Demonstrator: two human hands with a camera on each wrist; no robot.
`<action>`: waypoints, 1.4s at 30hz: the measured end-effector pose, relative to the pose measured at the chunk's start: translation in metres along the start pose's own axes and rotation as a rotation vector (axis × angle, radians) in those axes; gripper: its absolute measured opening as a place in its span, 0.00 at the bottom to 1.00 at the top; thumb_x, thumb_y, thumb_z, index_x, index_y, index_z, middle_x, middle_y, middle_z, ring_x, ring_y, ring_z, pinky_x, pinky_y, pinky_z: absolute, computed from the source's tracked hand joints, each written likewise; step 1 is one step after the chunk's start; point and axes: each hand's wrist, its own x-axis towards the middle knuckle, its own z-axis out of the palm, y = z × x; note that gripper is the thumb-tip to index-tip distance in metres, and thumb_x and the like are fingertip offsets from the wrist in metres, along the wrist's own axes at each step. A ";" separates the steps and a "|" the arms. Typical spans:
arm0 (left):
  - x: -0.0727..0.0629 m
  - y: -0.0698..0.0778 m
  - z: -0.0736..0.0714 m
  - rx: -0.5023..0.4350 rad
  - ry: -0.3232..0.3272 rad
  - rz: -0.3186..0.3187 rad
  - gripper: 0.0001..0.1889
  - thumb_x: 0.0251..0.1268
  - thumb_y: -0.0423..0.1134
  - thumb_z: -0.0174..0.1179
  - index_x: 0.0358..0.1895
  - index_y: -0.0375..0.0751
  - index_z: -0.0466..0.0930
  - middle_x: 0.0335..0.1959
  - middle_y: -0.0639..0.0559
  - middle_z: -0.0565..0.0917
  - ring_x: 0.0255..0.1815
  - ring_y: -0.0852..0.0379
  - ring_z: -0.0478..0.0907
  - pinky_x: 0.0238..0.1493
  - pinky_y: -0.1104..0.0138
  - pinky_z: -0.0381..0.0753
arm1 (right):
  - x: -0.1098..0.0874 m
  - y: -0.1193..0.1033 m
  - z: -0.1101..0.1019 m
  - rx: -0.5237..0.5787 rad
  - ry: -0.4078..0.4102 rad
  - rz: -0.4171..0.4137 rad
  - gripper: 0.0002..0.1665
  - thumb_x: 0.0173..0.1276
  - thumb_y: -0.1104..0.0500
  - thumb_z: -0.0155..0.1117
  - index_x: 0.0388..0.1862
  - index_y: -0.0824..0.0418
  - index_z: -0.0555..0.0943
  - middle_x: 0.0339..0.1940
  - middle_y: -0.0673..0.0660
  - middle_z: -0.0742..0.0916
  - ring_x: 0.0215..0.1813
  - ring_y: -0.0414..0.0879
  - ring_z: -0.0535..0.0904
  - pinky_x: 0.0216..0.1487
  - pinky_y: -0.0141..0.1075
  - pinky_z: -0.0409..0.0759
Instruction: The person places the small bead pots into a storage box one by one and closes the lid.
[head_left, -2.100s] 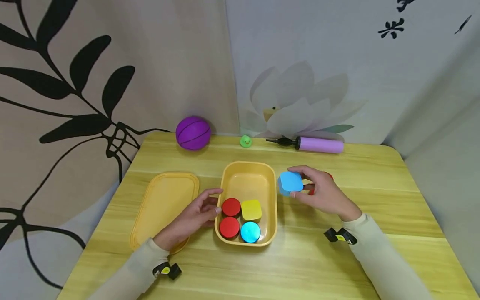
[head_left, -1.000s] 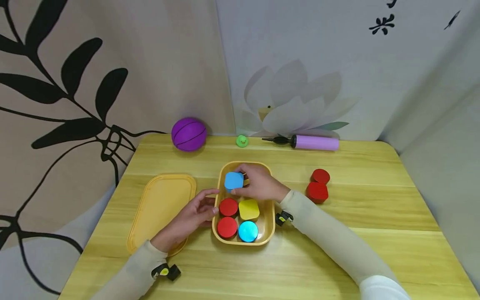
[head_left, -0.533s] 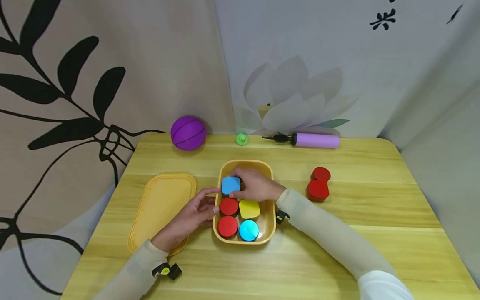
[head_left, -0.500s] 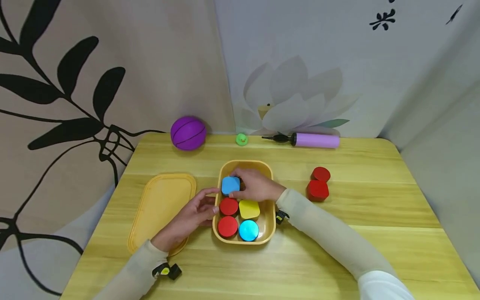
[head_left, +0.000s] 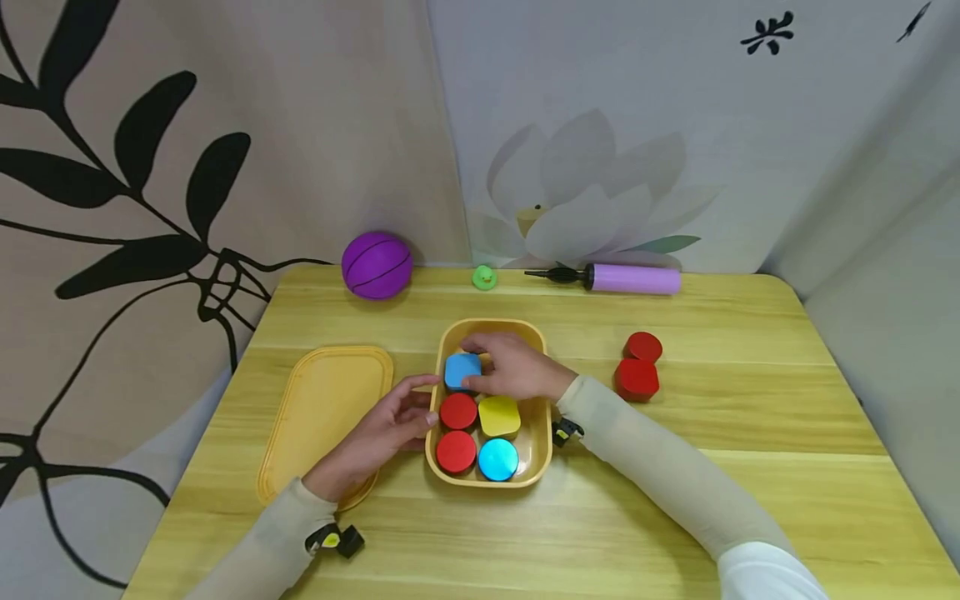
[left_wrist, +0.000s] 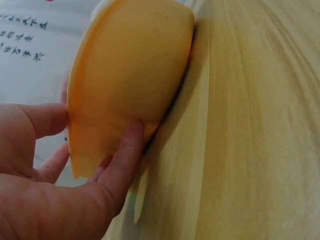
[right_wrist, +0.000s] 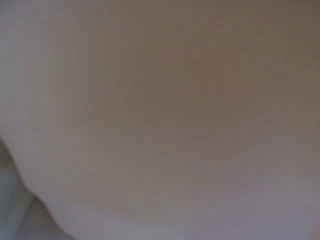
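Note:
An orange-yellow plastic box [head_left: 543, 392] sits mid-table. Inside, at its near end, are two red round blocks [head_left: 458, 412], a yellow square block [head_left: 499, 416] and a light-blue round block [head_left: 498, 460]. My right hand [head_left: 516, 365] reaches into the far half, thumb and fingers pinching a blue rounded-square block [head_left: 462, 372] near the left wall. On the box's left side my left hand [head_left: 393, 423] touches the outside with loosely extended fingers. The left wrist view shows its fingertips [left_wrist: 132, 132] against the box wall [left_wrist: 131, 55]. Blurred skin fills the right wrist view.
A flat yellow lid [head_left: 330, 408] lies left of the box, partly under the left forearm. Two red blocks [head_left: 637, 380] stand to the right. Along the back edge are a purple ball [head_left: 377, 265], a small green duck-faced toy [head_left: 483, 277] and a purple hand pump [head_left: 634, 279].
My right hand has carried the blue block leftward from above the table into the far-left part of the box and still pinches it. My left hand has stayed at the box's side.

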 end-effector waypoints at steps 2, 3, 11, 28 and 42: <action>0.000 0.000 0.000 0.002 0.000 0.002 0.30 0.82 0.47 0.59 0.81 0.60 0.60 0.73 0.36 0.69 0.68 0.44 0.77 0.58 0.53 0.87 | -0.002 -0.002 -0.003 0.031 0.012 -0.005 0.35 0.73 0.49 0.73 0.72 0.62 0.76 0.70 0.59 0.84 0.69 0.52 0.83 0.67 0.45 0.83; 0.000 0.000 0.000 0.000 0.000 0.003 0.30 0.82 0.47 0.59 0.81 0.61 0.60 0.73 0.36 0.69 0.68 0.44 0.77 0.58 0.52 0.87 | -0.003 -0.002 -0.004 0.046 0.022 -0.010 0.34 0.73 0.49 0.73 0.72 0.62 0.76 0.71 0.58 0.84 0.69 0.51 0.82 0.66 0.45 0.84; -0.002 0.002 0.000 -0.010 0.005 0.005 0.30 0.83 0.46 0.59 0.81 0.60 0.60 0.73 0.36 0.69 0.68 0.44 0.77 0.58 0.53 0.87 | -0.019 -0.005 -0.018 0.146 0.129 -0.062 0.34 0.73 0.50 0.73 0.71 0.64 0.77 0.67 0.62 0.85 0.65 0.53 0.83 0.58 0.46 0.88; -0.003 0.001 0.000 -0.016 0.018 0.001 0.31 0.81 0.47 0.60 0.81 0.62 0.61 0.74 0.37 0.69 0.68 0.44 0.76 0.58 0.53 0.87 | -0.073 0.013 -0.045 0.214 0.337 -0.052 0.18 0.76 0.54 0.70 0.61 0.55 0.84 0.54 0.52 0.90 0.56 0.48 0.86 0.50 0.39 0.87; -0.002 0.001 -0.002 0.006 0.011 -0.006 0.31 0.81 0.48 0.60 0.81 0.62 0.60 0.74 0.37 0.69 0.69 0.44 0.75 0.60 0.53 0.86 | -0.123 0.045 -0.063 0.157 0.479 0.028 0.14 0.76 0.59 0.69 0.58 0.56 0.85 0.52 0.53 0.91 0.49 0.38 0.87 0.46 0.30 0.85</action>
